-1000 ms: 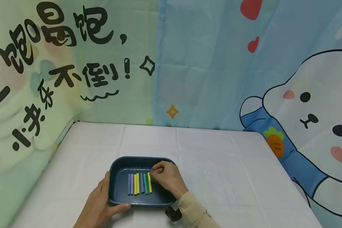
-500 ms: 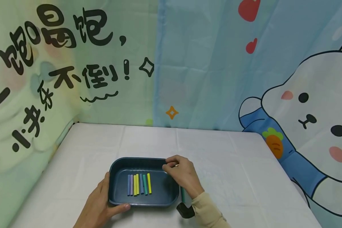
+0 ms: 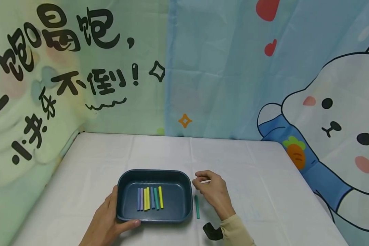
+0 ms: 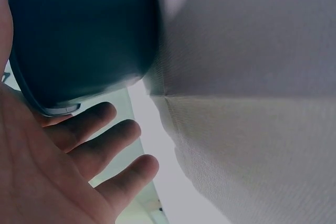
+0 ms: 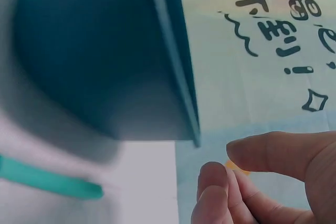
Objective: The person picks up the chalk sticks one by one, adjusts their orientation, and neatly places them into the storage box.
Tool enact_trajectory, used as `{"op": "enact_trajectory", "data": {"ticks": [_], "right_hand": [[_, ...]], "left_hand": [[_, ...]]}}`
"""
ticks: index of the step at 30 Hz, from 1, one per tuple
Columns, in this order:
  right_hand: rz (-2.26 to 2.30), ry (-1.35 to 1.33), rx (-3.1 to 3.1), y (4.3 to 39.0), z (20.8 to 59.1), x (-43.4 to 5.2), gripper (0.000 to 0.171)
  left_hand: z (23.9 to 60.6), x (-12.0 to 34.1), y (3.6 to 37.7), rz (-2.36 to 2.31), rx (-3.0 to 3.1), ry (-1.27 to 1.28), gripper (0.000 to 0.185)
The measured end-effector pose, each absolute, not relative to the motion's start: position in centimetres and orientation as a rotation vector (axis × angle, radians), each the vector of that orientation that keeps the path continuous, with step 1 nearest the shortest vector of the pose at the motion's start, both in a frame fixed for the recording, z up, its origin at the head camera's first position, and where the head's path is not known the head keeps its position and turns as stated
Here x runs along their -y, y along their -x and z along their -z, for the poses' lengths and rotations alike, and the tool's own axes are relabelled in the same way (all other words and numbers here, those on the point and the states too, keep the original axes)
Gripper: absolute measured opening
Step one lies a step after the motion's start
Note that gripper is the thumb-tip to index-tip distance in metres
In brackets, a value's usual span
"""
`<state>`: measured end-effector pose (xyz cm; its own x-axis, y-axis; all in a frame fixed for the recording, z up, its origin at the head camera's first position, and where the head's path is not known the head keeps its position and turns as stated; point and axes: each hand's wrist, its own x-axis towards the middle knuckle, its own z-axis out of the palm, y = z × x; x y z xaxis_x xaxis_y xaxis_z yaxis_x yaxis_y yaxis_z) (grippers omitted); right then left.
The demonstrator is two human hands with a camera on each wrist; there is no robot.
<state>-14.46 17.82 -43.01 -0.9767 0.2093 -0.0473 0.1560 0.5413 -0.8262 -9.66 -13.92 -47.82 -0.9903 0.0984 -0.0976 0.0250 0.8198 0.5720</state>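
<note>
A dark blue tray (image 3: 178,201) stands on the white table, with several thin coloured sticks (image 3: 149,199) side by side in it: purple, yellow, blue and green. The rightmost is a yellow stick (image 3: 161,197). My left hand (image 3: 106,218) rests against the tray's near left corner, thumb along the front wall; in the left wrist view, its fingers (image 4: 107,153) are spread and fairly straight. Right of the tray, my right hand (image 3: 213,191) hovers with loosely bent fingers. Nothing shows between its thumb and fingertips in the right wrist view. A green stick (image 3: 197,206) lies on the table below it.
The white-covered table (image 3: 258,198) extends right and behind the tray. A printed curtain (image 3: 218,85) hangs at the back and sides. Beside the right sleeve (image 3: 238,229) is a small dark object (image 3: 212,231).
My right hand has left the yellow stick in the tray and moved right, past the rim. The green stick on the table has come into sight. My left hand and the tray stay put.
</note>
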Motion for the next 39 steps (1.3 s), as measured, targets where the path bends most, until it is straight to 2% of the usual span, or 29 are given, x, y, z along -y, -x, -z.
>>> {"op": "enact_trajectory", "data": {"ticks": [26, 39], "right_hand": [[-1.213, 0.291, 2.941, 13.1, 47.0, -19.1, 0.027], [-1.177, 0.252, 2.943, 13.1, 47.2, -18.7, 0.015]], "left_hand": [[47.9, 14.1, 9.5, -0.919, -2.891, -0.109, 0.143], [47.9, 14.0, 9.6, -0.929, -2.878, -0.084, 0.144]]}}
